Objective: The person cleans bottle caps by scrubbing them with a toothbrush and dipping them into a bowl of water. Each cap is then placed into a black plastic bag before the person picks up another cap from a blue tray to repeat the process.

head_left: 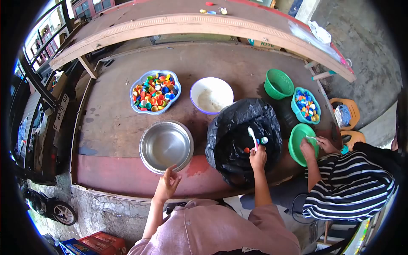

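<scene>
My right hand (258, 158) is closed on a white toothbrush (252, 135), held upright over a black plastic bag (219, 142). Inside the bag's opening lie an orange cap (247, 150) and a white-and-blue cap (264, 140). Near the front rim of a steel pot (166, 146), my left hand (167, 185) has its fingers apart and holds nothing. The pot looks empty. Behind it, a light blue scalloped basin (132, 91) is full of colourful bottle caps. A white bowl with a purple rim (212, 95) sits behind the bag.
At the right, a co-worker's hands (308, 149) hold a small light item over a green basin (293, 146). Farther back are a green tub (278, 84) and a teal basin of caps (294, 108). A raised wooden shelf (191, 25) spans the table's back.
</scene>
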Motion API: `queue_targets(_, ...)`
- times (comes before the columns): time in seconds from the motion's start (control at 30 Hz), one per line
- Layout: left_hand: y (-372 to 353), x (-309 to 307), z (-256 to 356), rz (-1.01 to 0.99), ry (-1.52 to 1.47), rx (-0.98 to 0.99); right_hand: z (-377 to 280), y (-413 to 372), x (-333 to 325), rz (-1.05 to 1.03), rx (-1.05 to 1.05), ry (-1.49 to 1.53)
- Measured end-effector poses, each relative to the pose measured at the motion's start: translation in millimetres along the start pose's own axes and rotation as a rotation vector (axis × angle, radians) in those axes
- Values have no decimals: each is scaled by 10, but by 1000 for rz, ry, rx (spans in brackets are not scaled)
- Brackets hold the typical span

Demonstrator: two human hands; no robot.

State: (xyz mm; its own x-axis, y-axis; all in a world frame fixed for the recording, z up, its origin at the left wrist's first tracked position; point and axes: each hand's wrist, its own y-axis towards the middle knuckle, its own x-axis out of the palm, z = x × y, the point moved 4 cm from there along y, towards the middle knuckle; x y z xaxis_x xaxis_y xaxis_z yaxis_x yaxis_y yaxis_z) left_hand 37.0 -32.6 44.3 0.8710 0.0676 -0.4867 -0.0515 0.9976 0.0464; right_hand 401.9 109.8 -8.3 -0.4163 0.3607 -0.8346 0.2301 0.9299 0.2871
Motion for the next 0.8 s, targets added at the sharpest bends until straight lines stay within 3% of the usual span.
queue_targets(0.07,-22,45,62,-8,9,35,54,84,140,1,-62,-197)
queue_targets(0.1,-36,68,65,-26,-6,34,71,117,169,-85,-31,-189)
queue_targets(0.23,-74,127,131,-5,51,148,144,149,270,-15,-55,-211)
queue_targets(0.43,-144,244,163,65,47,131,18,113,223,21,-95,-265)
queue_targets(0.5,-156,284,172,51,43,100,-97,115,133,-90,-42,-195)
queue_targets(0.67,-121,320,199,50,52,116,-1,148,262,-84,-86,-166)
queue_targets(0.73,-97,306,208,79,90,158,28,140,247,132,-51,-136)
queue_targets(0.77,-82,292,219,83,94,157,35,134,280,132,-54,-131)
queue_targets(0.8,-74,275,236,79,108,143,-67,98,186,143,-12,84)
